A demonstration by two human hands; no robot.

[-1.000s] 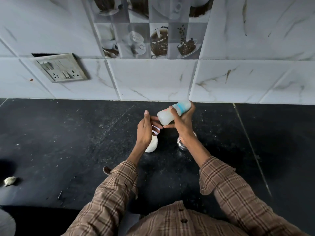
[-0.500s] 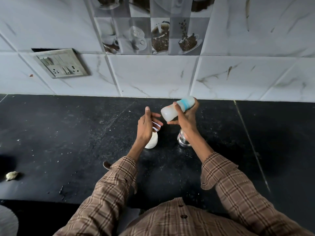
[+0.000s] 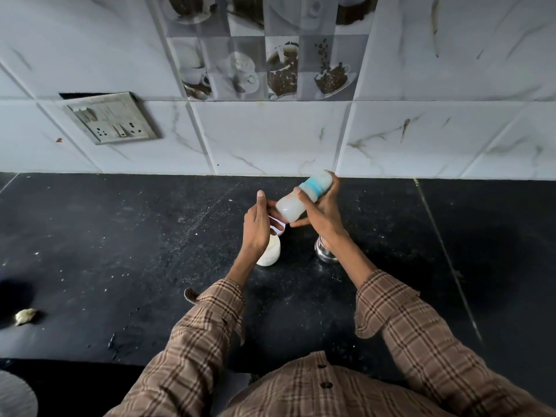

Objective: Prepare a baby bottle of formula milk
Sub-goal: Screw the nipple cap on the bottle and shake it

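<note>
My right hand (image 3: 323,216) grips a baby bottle (image 3: 293,207) held above the counter. The bottle is tilted, its blue ring and clear cap pointing up and right toward the wall, and it holds whitish liquid. My left hand (image 3: 255,227) is upright beside the bottle's base with the thumb up and the fingers reaching toward the base. Under that hand stands a small white container (image 3: 270,254) with a white and purple packet (image 3: 278,229) sticking out of it. A steel cup (image 3: 325,254) stands under my right wrist, partly hidden.
The black stone counter (image 3: 120,251) carries crumbs and a small crumpled scrap (image 3: 25,316) at the left. A switch and socket plate (image 3: 112,117) hangs on the tiled wall. A pale round object (image 3: 15,398) shows at the bottom left corner.
The tilted bottle in my right hand shifted a little right and back again. My left hand stays beside its base. The container and steel cup have not moved.
</note>
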